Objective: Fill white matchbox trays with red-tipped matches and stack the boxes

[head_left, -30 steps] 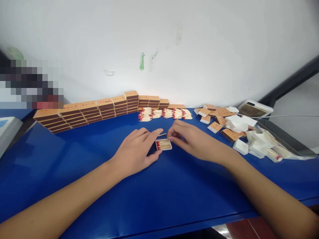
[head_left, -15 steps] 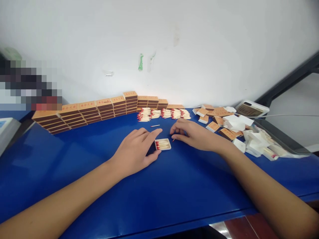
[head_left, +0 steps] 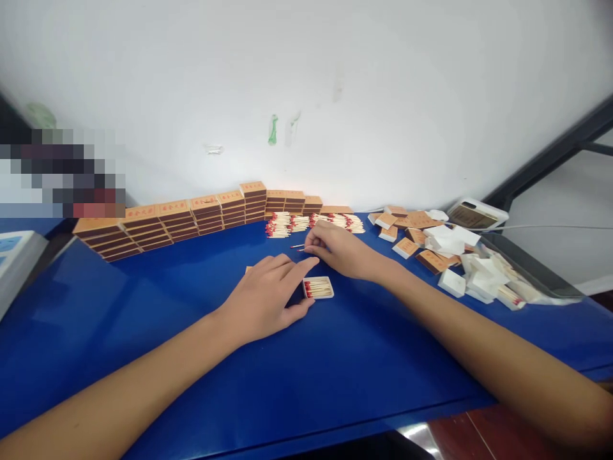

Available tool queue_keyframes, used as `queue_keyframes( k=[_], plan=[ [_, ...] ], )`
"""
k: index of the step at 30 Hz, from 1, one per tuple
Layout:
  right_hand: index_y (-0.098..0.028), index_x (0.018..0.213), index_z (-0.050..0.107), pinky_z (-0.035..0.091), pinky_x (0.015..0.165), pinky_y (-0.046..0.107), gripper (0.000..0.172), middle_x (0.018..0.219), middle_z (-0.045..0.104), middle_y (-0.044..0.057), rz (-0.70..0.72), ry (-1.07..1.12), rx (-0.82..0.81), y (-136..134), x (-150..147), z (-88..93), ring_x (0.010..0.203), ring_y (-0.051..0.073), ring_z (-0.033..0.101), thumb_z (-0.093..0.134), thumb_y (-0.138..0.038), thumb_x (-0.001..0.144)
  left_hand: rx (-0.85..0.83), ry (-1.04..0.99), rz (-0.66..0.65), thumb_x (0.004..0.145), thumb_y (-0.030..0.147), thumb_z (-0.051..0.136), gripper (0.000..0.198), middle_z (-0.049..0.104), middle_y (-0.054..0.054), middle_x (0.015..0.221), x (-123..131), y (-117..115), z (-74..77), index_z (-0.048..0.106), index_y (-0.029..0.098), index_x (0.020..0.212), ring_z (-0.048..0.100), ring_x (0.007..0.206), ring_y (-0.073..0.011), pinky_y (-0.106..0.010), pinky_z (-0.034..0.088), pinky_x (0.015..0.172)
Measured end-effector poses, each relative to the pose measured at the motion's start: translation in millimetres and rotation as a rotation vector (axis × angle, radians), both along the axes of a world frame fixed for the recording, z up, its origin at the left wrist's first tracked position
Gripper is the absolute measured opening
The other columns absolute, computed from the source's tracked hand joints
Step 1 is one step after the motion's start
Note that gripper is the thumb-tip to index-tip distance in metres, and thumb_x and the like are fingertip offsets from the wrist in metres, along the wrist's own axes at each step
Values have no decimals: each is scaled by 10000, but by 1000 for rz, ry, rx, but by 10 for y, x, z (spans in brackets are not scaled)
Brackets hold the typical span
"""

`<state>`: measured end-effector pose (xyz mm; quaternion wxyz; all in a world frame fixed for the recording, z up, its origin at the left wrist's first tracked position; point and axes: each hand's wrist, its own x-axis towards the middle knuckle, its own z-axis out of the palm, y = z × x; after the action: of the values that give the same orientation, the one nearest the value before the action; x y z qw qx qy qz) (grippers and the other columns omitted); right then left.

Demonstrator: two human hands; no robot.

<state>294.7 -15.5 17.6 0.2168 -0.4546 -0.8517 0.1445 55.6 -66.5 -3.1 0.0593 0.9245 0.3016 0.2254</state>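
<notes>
A half-open matchbox [head_left: 319, 288] lies on the blue table, its white tray holding several red-tipped matches. My left hand [head_left: 268, 297] curls around it, with thumb and forefinger at the tray's left end. An orange corner of the cover peeks out behind the hand, and the palm hides the rest. Beyond the tray, my right hand [head_left: 338, 249] pinches a match whose red tip shows at the fingertips. A loose match [head_left: 296, 246] lies right beside those fingertips. Just behind is a row of match piles [head_left: 281, 225], partly covered by my right hand.
Stacked matchboxes [head_left: 177, 220] line the wall [head_left: 383, 96] on the left and centre. To the right lie scattered matchboxes [head_left: 406, 248], white paper pieces [head_left: 483, 275], a white-edged phone [head_left: 477, 214] and a dark tray [head_left: 531, 265]. A thin cable crosses there.
My right hand has moved left and away from me, from beside the tray to the loose match. My left hand stays at the matchbox. The view has shifted slightly.
</notes>
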Motion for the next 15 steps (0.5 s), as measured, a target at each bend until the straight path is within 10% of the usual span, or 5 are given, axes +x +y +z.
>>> queue_keyframes(
  k=[15],
  plan=[
    [-206, 930, 680, 454, 826, 378, 90, 916, 582, 65, 74, 65, 47, 237, -29, -165, 938, 248, 549, 639, -242, 1002, 69, 11, -4, 1035, 382, 596, 504, 744, -98, 1074, 6, 0, -16, 512, 175, 1486, 664, 1018, -279, -447, 556, 904]
  ],
)
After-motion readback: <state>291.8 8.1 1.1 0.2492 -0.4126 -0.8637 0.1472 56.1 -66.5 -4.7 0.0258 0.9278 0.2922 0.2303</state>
